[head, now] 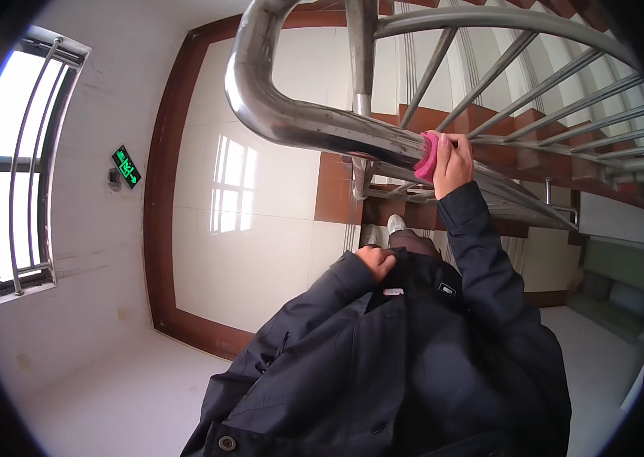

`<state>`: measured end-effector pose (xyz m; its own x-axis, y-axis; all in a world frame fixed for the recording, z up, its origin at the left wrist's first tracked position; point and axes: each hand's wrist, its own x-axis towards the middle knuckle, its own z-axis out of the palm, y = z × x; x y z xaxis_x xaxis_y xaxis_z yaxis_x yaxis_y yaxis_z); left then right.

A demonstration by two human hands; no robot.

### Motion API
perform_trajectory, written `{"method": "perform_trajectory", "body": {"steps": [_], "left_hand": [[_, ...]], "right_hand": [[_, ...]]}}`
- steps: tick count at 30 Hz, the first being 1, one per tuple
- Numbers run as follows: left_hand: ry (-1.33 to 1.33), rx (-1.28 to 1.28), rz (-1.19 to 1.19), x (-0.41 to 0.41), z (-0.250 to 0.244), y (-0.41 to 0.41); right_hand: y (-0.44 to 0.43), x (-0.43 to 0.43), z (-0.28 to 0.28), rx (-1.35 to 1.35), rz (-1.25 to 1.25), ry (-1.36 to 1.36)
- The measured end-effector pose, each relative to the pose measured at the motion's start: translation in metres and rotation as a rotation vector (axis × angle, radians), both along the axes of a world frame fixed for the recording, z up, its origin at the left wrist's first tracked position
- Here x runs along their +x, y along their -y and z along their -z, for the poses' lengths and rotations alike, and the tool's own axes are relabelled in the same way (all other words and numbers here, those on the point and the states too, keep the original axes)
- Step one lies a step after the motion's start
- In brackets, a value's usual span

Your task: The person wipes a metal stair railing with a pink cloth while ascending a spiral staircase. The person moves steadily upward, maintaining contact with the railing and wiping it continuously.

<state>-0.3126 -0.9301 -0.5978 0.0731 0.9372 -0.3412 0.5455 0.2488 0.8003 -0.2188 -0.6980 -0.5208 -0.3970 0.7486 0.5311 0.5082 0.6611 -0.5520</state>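
My right hand (454, 163) presses a folded pink cloth (427, 157) around the thick, shiny metal handrail (333, 128) of a staircase. The fingers lie over the far side of the rail and the thumb shows on top. To the left of the cloth the rail runs on and bends round in a U at the landing. My left hand (376, 263) rests at the front of my dark jacket (356, 354), its fingers curled; whether it grips the fabric is hidden.
Metal balusters (490, 80) fan out beside a flight of pale steps (504, 51) with brown risers. A tiled landing (247, 251) with a brown border lies left. My shoes (395, 224) stand on a step below. A barred window (7, 165) and a lit exit sign (126, 167) are on the left wall.
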Motion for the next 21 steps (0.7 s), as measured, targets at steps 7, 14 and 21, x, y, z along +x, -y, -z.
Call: {"method": "perform_trajectory", "body": {"steps": [7,14,21], "left_hand": [[-0.306,-0.038,0.295,0.026,0.046,0.001],[0.146,0.081,0.1,0.023,0.008,0.007],[0.112,0.172,0.158,0.026,-0.001,0.001]], "right_hand": [[0.057,-0.132,-0.078,0.145,-0.186,-0.097],[0.025,-0.073,-0.035,0.199,-0.131,0.006],[-0.012,-0.011,-0.01,0.119,-0.116,0.236]]}}
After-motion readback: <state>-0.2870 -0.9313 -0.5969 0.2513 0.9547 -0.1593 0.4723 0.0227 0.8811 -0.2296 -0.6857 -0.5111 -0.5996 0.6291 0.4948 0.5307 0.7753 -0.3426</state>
